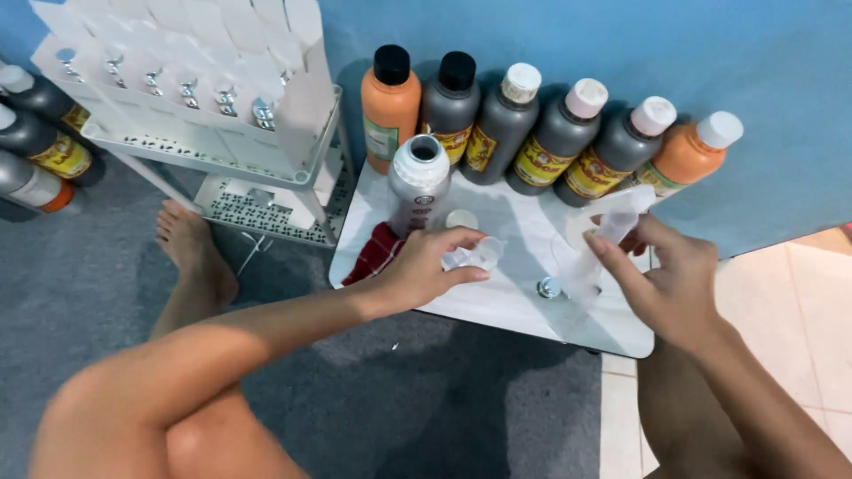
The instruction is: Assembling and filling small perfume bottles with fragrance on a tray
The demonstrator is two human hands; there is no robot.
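Orange bottle (390, 106), grey bottles (506, 124), white board (497, 293), blue wall (577, 44), grey carpet (444, 399).

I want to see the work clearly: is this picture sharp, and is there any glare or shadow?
Head view: the bottles along the wall are fairly sharp; the clear tube in the right hand is smeared and pale; the left hand casts a soft shadow on the white board; edges bend slightly.

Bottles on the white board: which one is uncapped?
The white-shouldered grey bottle standing in front of the row, just above the left hand. Its mouth is open; the six bottles against the blue wall are capped.
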